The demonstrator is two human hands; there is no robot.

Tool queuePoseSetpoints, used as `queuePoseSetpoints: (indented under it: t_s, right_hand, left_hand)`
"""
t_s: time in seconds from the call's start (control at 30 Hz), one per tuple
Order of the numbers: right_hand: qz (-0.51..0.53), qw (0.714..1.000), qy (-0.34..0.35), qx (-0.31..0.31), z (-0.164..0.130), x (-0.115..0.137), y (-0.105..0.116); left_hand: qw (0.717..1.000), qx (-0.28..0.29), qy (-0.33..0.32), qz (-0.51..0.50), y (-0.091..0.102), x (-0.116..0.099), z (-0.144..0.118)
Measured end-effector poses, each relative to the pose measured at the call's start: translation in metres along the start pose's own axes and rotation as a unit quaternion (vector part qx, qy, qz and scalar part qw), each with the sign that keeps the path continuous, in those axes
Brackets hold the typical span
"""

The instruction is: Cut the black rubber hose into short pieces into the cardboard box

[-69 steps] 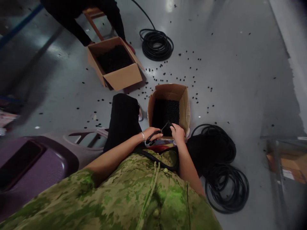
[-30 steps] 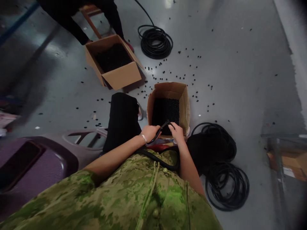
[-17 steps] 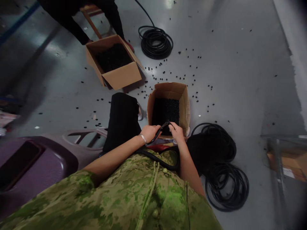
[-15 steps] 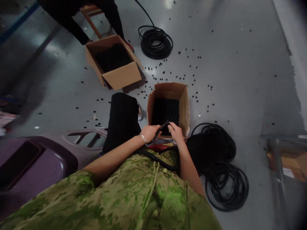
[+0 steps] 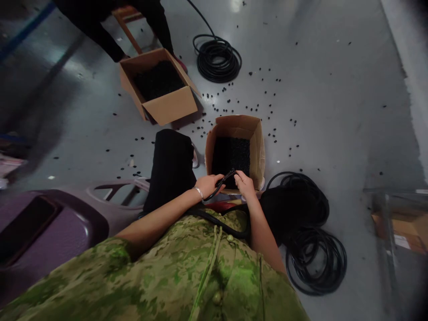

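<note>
A thin black rubber hose [image 5: 224, 177] is held over the near edge of an open brown cardboard box [image 5: 257, 147] filled with small black pieces. The left hand [image 5: 209, 184] is closed around scissor-like black handles by the hose, and the right hand [image 5: 245, 183] pinches the hose end with curled fingers. Black hose coils [image 5: 316, 258] lie on the grey floor [image 5: 334, 111] just right of the box.

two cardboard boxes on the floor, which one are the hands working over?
The nearer box, right beyond both hands. The other box sits farther off, beside the person in black.
</note>
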State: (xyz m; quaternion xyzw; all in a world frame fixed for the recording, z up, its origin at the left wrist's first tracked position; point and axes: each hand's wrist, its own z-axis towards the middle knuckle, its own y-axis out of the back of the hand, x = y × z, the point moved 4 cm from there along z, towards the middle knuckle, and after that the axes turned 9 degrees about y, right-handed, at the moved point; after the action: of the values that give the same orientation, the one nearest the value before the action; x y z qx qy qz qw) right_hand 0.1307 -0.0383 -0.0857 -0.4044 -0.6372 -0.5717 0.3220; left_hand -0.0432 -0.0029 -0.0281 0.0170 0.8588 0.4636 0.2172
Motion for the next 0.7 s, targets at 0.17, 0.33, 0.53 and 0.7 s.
queuePoseSetpoints:
  t_s: [0.17, 0.33, 0.53, 0.7]
  right_hand:
    - [0.041, 0.999, 0.008, -0.003, 0.0014, 0.0000, -0.0037]
    - [0.041, 0.999, 0.028, -0.021, 0.0019, 0.0041, -0.0022]
    - [0.010, 0.999, 0.034, -0.018, 0.0016, 0.0018, -0.0023]
    - [0.007, 0.999, 0.029, -0.015, 0.0009, 0.0033, -0.0019]
  left_hand:
    - [0.999, 0.007, -0.006, -0.051, -0.0044, 0.0011, -0.0005]
    - [0.999, -0.014, -0.021, -0.023, -0.0046, -0.0027, -0.0016]
    - [0.999, -0.006, -0.028, -0.027, -0.0037, -0.0054, -0.0030]
    - [1.000, 0.005, -0.028, -0.013, -0.0032, -0.0054, -0.0041]
